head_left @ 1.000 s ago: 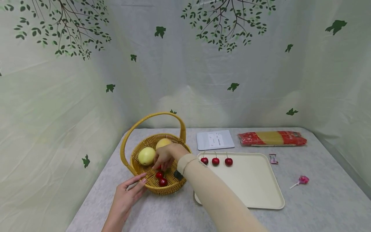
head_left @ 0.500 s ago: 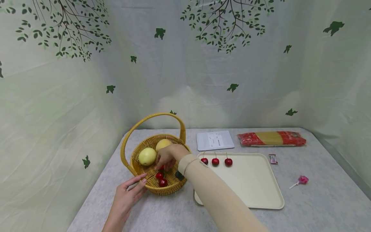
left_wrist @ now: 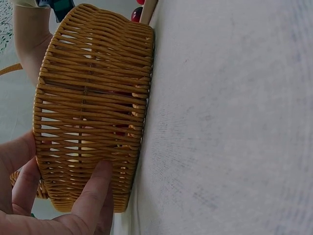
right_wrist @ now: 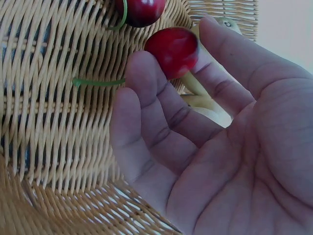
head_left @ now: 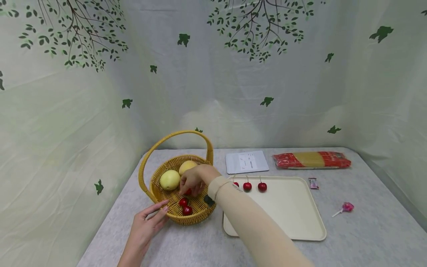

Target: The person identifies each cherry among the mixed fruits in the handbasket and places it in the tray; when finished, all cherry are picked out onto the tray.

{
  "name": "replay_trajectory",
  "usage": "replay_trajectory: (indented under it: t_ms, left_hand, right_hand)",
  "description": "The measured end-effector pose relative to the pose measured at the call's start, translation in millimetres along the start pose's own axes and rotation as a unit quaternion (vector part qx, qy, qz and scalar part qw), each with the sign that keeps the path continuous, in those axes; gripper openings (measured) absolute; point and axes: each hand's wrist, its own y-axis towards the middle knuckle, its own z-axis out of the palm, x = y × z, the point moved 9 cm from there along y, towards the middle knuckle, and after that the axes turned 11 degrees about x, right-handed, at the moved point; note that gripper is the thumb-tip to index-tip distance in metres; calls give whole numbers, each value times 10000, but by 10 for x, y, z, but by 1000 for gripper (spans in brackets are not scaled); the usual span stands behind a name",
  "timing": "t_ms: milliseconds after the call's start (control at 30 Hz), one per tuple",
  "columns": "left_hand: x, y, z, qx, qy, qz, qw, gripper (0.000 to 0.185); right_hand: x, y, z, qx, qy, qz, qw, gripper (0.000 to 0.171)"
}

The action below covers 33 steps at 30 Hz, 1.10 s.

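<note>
A yellow wicker basket (head_left: pixel 156 193) with a hoop handle holds two yellow fruits (head_left: pixel 169 179) and red cherries (head_left: pixel 183 202). My right hand (head_left: pixel 188 190) reaches into it. In the right wrist view its thumb and fingers (right_wrist: pixel 146 73) pinch one cherry (right_wrist: pixel 172 50) just above the woven floor, with another cherry (right_wrist: pixel 141 11) lying beyond. My left hand (head_left: pixel 161 207) rests with straight fingers against the basket's near outer wall (left_wrist: pixel 93 98). On the cream tray (head_left: pixel 283 215) to the right, two cherries (head_left: pixel 247 186) show in a row and a third is partly hidden by my wrist.
Behind the tray lie a white card (head_left: pixel 247 162) and a red packet of spaghetti (head_left: pixel 311 160). A small wrapped candy (head_left: pixel 313 183) and a pink lollipop (head_left: pixel 347 207) sit on the grey table to the tray's right. Leaf-printed cloth closes off the back and sides.
My right hand has shifted slightly right and up inside the basket, its wrist now covering part of the leftmost tray cherry. The left hand has stayed on the basket.
</note>
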Motion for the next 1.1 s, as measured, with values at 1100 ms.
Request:
replay_trajectory:
  t_ms: [1100]
  left_hand:
    - [2, -27, 0, -32, 73, -44, 10000, 47]
  right_hand:
    - [-108, -559, -239, -1004, -1831, -436, 9770, 18]
